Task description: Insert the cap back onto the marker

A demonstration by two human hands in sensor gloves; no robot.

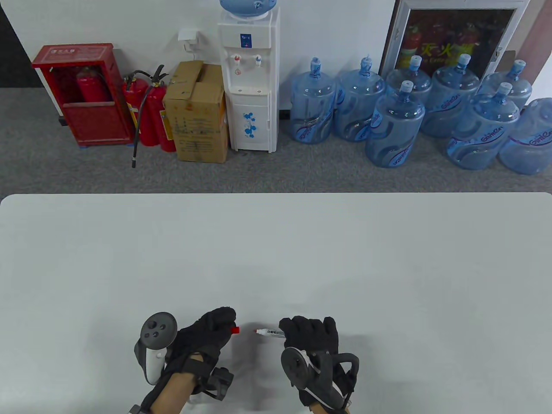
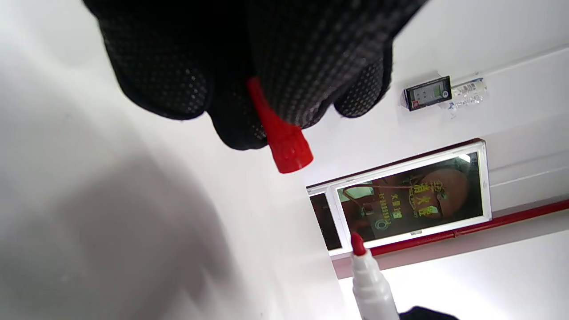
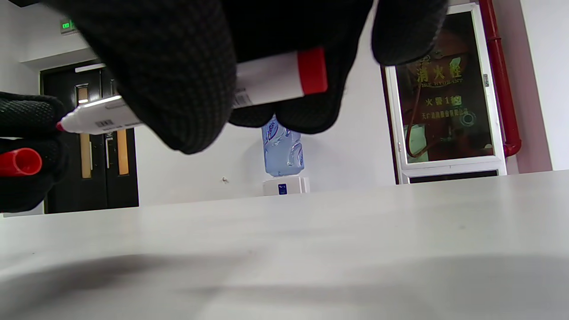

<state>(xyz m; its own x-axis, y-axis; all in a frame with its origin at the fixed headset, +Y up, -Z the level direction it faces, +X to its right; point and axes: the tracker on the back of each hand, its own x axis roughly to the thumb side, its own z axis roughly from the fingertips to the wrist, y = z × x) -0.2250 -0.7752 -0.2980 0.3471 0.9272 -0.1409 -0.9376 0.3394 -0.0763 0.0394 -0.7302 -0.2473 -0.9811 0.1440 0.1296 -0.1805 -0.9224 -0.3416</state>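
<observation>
So both hands are down near the front edge of the bench (image 1: pixel 276 241), about mid-width, and held up off it. The left hand (image 1: pixel 207 336) has its fingers closed around the red marker cap (image 1: pixel 234 330), and only the open end pokes out of the grip; the rest of the cap is buried in the glove. From the left wrist view the cap (image 2: pixel 284 146) sticks out between the fingers (image 2: pixel 311 66) with its open mouth facing the marker. The right hand (image 1: pixel 310 334) is wrapped around the marker (image 1: pixel 269 332), grip clamped on the barrel, so most of the white body is hidden and just the nib end shows, pointing at the cap. There's a small gap between nib and cap, not touching. In the right wrist view the marker (image 3: pixel 271 84) shows a red band at its back end and a barcode-type label, but the print is too small to read. Behind the bench, the water jugs (image 1: pixel 394 125) have blue lettering I can't quite make out, and the framed cabinet (image 3: pixel 446 95) has Chinese characters on it.
</observation>
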